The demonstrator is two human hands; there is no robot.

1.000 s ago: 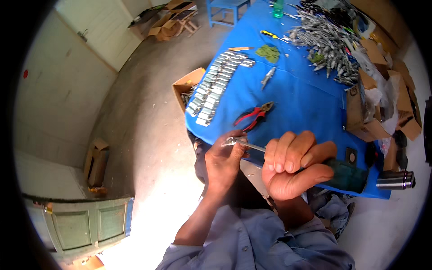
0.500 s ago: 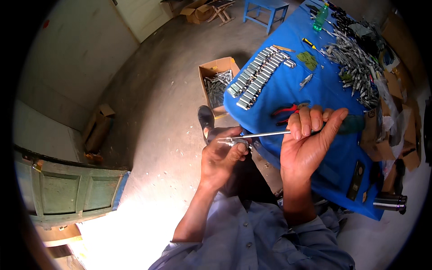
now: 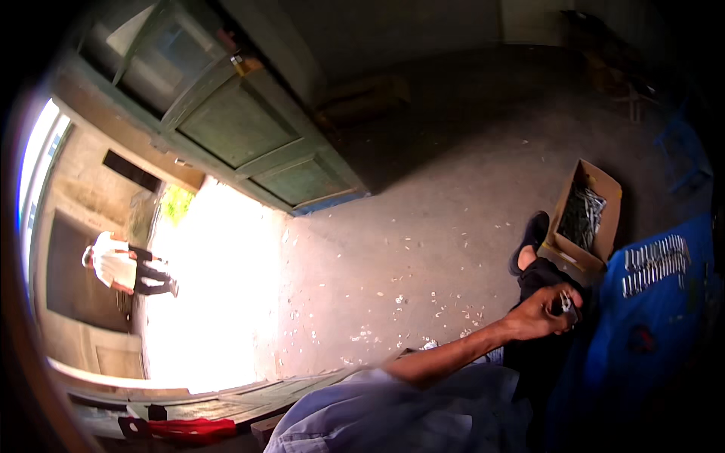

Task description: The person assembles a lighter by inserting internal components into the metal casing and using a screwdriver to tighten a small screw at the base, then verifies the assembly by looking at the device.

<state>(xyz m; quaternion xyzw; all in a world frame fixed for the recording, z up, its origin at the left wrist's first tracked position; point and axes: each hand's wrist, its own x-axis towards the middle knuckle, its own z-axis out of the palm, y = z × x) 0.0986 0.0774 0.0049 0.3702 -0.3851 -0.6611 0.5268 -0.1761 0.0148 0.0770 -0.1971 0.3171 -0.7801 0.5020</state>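
My left hand (image 3: 540, 313) is closed around a small silver metal part (image 3: 565, 303), whose exact kind I cannot make out. It is above my dark trouser leg, beside the left edge of the table with the blue cloth (image 3: 627, 355). Two rows of short silver metal cylinders (image 3: 655, 264) lie on that cloth, just beyond the hand. My right hand and the screwdriver are out of view.
An open cardboard box (image 3: 615, 215) of metal pieces stands on the floor by my shoe (image 3: 535, 232). A green panelled door (image 3: 234, 124) stands open at the left. Outside the bright doorway is a person in a white top (image 3: 115, 260). White scraps litter the floor.
The view has swung to the left, bringing in the doorway and a person outside. My right hand with the screwdriver has left the picture. My left hand still grips the metal part.
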